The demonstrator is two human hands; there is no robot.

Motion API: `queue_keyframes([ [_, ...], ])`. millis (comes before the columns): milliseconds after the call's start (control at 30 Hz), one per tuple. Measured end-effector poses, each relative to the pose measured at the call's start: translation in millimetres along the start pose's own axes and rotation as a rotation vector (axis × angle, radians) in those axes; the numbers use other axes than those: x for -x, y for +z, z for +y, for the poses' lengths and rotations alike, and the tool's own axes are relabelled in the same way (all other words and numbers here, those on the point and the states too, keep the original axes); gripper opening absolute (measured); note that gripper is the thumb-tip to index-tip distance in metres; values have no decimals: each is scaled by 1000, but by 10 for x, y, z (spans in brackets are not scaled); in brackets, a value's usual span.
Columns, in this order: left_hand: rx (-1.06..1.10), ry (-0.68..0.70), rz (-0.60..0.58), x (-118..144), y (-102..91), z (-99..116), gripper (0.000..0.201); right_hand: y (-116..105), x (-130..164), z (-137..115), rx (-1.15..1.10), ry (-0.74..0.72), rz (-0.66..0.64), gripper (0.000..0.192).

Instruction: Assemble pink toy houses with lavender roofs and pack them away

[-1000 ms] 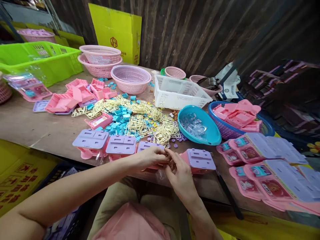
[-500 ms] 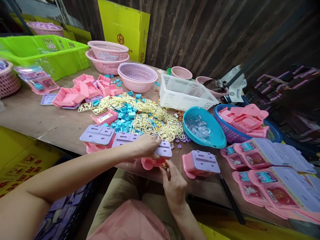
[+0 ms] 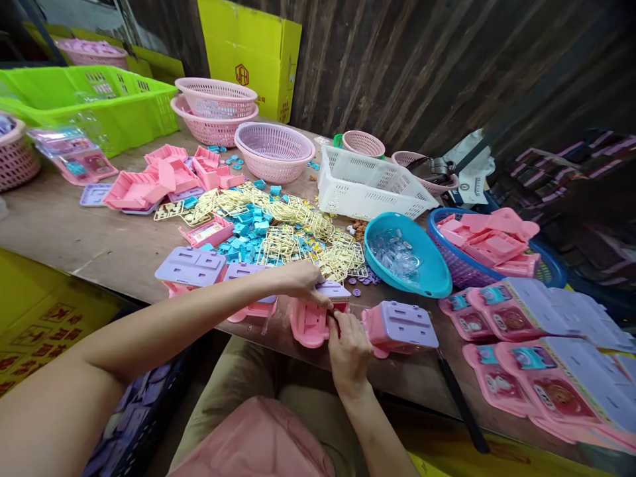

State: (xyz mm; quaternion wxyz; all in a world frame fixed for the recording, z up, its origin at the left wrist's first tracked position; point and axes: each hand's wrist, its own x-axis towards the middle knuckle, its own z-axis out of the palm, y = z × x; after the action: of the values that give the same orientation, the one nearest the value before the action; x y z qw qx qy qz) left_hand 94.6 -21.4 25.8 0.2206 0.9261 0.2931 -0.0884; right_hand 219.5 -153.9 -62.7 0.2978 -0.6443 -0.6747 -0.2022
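My left hand (image 3: 304, 281) is closed over the purple top of a pink toy case (image 3: 312, 326), its thumb by the upper edge. The case is tipped so that its open pink inside faces me. At the right edge of that opening, my right hand (image 3: 350, 351) has its fingers pinched together, close to the left thumb. Whatever lies between these fingertips is hidden. More pink cases with purple tops stand close by: one to the right (image 3: 405, 326), another at the far left (image 3: 191, 268), and a third (image 3: 248, 291) partly behind my left forearm.
Cream sprue frames (image 3: 281, 245) and blue pieces (image 3: 243, 245) are heaped behind the cases. A turquoise basin (image 3: 437, 268) of clear parts stands right of them, beside a blue basket (image 3: 549, 265) of pink parts. A black-handled tool (image 3: 462, 401) lies near the front edge.
The case in my left hand has tipped, showing its inside. My right hand has moved up to its opening. The small brown piece that was between its fingers is now out of sight.
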Motion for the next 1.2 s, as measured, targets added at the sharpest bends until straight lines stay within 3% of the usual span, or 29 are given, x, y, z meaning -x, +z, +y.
queue_keyframes([
  [467, 24, -38, 28, -18, 56, -27, 40, 16, 111, 71, 34, 6, 115, 18],
  [633, 35, -32, 49, -8, 62, -31, 40, -102, 94, 164, -118, 189, 234, 32],
  [733, 17, -30, 32, 6, 39, -23, 40, -196, 65, 173, -294, 340, 139, 37],
  [833, 18, -30, -4, 24, 4, -13, 42, -249, 79, 104, -443, 478, 120, 29],
  [967, 32, -4, -23, 38, -4, -44, 45, -162, 124, -6, -633, 489, -34, 20],
  [1100, 52, 48, -10, 42, 38, -109, 45, -18, 113, 17, -603, 550, -48, 40],
  [1200, 1, 74, 1, 53, 54, -90, 49, 1, 89, 100, -742, 595, -257, 51],
])
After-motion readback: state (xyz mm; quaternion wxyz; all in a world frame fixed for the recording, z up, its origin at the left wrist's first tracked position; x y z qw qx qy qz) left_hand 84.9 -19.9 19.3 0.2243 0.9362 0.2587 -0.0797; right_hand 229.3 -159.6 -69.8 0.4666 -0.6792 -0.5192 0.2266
